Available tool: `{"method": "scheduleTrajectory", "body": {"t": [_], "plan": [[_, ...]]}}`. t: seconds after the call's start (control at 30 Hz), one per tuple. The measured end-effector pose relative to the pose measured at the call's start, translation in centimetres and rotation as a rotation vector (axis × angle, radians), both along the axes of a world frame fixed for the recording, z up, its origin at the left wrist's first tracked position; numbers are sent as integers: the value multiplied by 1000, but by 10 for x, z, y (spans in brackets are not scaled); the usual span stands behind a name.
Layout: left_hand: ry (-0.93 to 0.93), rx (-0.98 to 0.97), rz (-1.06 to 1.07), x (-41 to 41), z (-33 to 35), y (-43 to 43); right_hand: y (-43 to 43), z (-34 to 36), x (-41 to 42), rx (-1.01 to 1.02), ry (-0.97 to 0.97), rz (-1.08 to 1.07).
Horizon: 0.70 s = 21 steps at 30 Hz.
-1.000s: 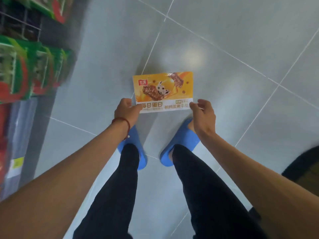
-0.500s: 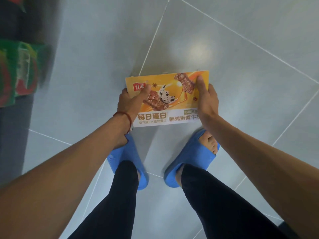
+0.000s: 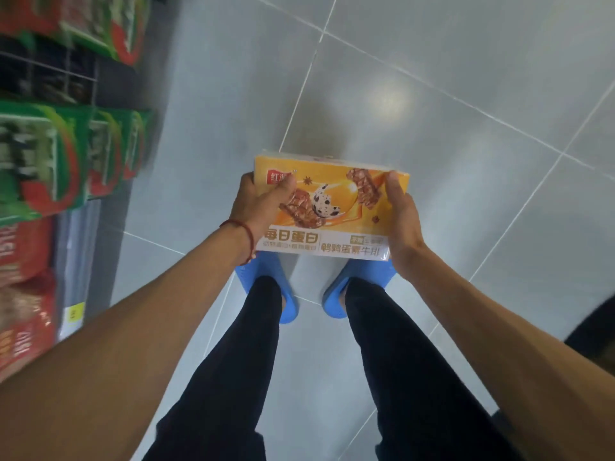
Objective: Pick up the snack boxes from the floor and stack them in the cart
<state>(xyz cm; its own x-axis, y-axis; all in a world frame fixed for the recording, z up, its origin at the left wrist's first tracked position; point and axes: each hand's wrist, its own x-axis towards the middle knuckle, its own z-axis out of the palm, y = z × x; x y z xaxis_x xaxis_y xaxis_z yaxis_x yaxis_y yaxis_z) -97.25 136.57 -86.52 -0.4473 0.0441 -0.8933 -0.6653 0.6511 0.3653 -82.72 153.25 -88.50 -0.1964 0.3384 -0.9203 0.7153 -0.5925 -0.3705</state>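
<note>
**Box lifted clear of the floor, carry to the cart comes next**

A second ago both hands pinched only the near edge of the snack box, low over the tiles. Now it sits higher and closer, spanned between them. The left hand grips its left end and the right hand its right end. Each thumb is curled over the printed top; the fingers go out of sight round the ends. The pickup looks done, and what remains is to turn and stack it. No cart shows, so its direction cannot be told.

The box is a flat rectangular carton with a glossy orange face, a white band along the edge nearest the wrists, and what looks like clear film catching light at the far edge. It should hold its shape under a side grip.

Beneath the hands lies the floor, smooth grey tiles with pale grout lines and a soft glare. Blue slippers stand directly under the box. Left of the left hand run blurred shelves of green and red packs. A red cord circles the left wrist.
</note>
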Motion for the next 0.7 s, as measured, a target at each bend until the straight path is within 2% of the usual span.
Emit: {"method": "scheduleTrajectory", "body": {"t": [0.13, 0.3, 0.47, 0.7], "plan": [[-53, 29, 1, 10, 90, -4, 6, 78, 13, 3, 92, -23], [-91, 100, 98, 24, 190, 4, 6, 181, 32, 10, 47, -127], [-47, 162, 203, 41, 283, 18, -3, 283, 55, 79, 101, -283], [20, 216, 36, 56, 382, 16, -29, 392, 88, 114, 218, -422]]}}
